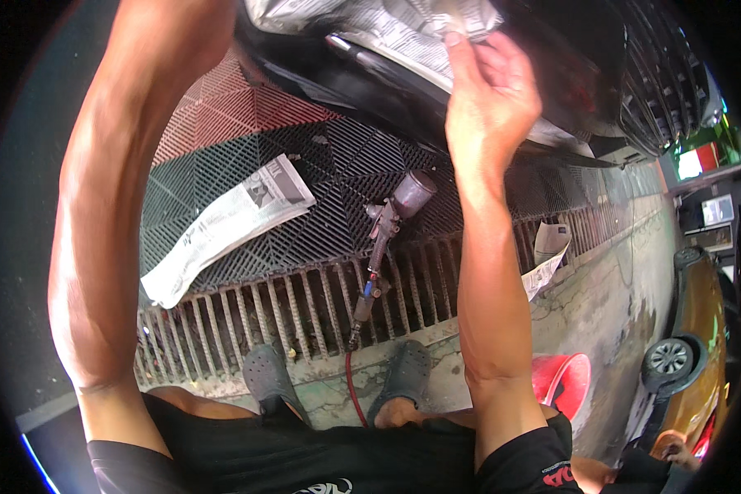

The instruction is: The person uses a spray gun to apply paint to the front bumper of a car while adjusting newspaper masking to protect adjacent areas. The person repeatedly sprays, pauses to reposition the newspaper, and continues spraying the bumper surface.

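My right hand [496, 90] reaches up to the black front end of a car [564, 78], thumb and fingers pinched on the edge of a crumpled newspaper sheet [387, 31]. That paper lies over part of the car's body, along a glossy black edge. My left forearm [99, 214] rises along the left side, and its hand lies beyond the upper edge of the picture. Below the car, a spray gun [383, 222] with a grey cup rests on the floor, joined to a red hose [354, 387].
A folded newspaper strip [230, 218] lies on black and red floor tiles [214, 111]. A metal drain grate [305, 309] crosses in front of my feet. Another paper piece [550, 255], a red bucket [564, 383] and a gold car [687, 362] are on the right.
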`<control>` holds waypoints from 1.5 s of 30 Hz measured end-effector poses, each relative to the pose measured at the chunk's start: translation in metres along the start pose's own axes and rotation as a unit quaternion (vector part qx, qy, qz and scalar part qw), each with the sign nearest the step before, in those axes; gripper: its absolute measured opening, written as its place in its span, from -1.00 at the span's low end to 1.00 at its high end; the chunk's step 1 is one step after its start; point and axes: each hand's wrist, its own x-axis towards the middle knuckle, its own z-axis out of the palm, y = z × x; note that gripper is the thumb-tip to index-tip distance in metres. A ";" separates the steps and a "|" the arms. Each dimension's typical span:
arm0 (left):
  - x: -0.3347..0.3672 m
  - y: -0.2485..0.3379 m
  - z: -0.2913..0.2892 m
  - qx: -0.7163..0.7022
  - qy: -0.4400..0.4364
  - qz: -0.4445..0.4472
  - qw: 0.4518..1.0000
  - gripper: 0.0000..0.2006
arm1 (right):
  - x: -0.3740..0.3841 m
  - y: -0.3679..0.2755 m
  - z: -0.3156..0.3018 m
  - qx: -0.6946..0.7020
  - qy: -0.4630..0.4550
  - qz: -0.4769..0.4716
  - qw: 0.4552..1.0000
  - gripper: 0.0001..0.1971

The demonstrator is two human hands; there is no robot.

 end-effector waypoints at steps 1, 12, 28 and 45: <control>-0.002 0.006 0.005 -0.174 0.039 -0.081 0.981 -0.64 | 0.002 -0.003 -0.001 0.001 -0.003 -0.008 1.000 -0.59; 0.030 0.003 0.015 -0.209 0.168 -0.347 0.899 -0.64 | -0.007 -0.038 0.004 -0.188 -0.018 -0.254 0.949 -0.25; 0.005 0.009 0.035 -0.366 0.123 -0.369 0.845 -0.46 | 0.010 -0.087 0.030 -0.110 -0.091 -0.319 0.937 -0.65; 0.015 -0.035 0.020 0.223 0.063 0.103 0.967 -0.62 | -0.015 -0.040 -0.013 0.060 0.136 -0.186 0.971 -0.48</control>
